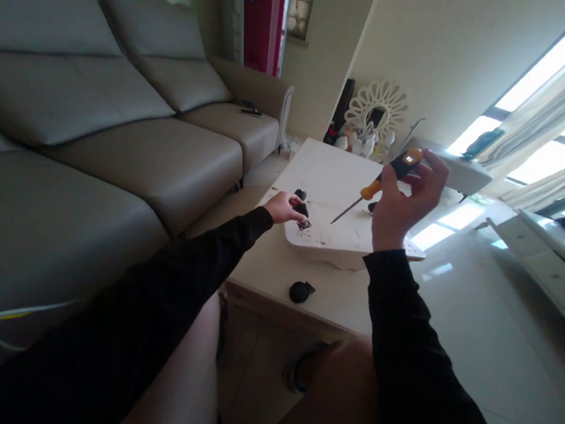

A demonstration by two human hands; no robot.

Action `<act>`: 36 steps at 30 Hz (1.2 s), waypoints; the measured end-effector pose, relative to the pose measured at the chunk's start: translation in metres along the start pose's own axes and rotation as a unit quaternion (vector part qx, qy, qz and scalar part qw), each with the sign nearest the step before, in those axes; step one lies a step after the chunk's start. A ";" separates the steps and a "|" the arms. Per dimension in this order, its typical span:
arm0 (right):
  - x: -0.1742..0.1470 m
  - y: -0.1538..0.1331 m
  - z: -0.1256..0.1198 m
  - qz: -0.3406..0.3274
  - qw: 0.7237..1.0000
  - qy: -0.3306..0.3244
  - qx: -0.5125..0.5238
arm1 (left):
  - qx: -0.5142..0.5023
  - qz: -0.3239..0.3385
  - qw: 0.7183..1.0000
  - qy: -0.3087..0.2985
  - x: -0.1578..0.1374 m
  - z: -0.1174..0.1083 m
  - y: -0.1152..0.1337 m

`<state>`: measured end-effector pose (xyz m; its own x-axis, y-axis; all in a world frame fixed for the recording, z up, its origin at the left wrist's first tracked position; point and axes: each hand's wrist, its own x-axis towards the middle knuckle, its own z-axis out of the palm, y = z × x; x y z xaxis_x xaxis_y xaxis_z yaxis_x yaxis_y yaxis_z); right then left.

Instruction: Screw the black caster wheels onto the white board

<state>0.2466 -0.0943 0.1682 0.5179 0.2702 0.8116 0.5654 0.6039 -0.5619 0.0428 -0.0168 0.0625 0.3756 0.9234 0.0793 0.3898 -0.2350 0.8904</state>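
Observation:
My right hand [406, 197] is raised over the near right part of a white panel [330, 176], its fingers closed around the handle of a yellow-and-black screwdriver [372, 190]. The shaft slants down to the left, and its tip appears above the panel. At the panel's near left corner, my left hand [284, 208] grips a black caster wheel [303, 209] with a small metal plate that sits by several screw holes. Another caster [299, 291] lies on the low table [257, 269] in front of the panel. A dark caster-like piece [301, 194] shows just beyond my left hand.
A grey leather sofa [138, 151] runs along the left, with dark objects [251, 109] on its far seat. A white-framed mirror [378, 111] and small items stand beyond the table. At the right is a white drawer cabinet [547, 264] on the shiny tiled floor [462, 322].

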 end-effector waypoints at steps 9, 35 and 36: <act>-0.032 0.043 0.007 -0.014 1.000 0.021 -0.018 | 0.022 0.005 0.998 -0.050 0.015 0.026 -0.017; -0.057 0.039 0.001 0.004 0.998 -0.064 -0.029 | -0.150 0.005 0.973 -0.178 0.018 0.024 -0.049; -0.058 0.039 0.003 0.005 0.998 -0.064 -0.025 | -0.157 0.008 0.971 -0.179 0.018 0.025 -0.050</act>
<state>0.2366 -0.0844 0.0995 0.4393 0.3710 0.8182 0.5945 0.5628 -0.5743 0.0509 0.0039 0.0085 0.6699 0.7422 -0.0166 0.1267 -0.0922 0.9877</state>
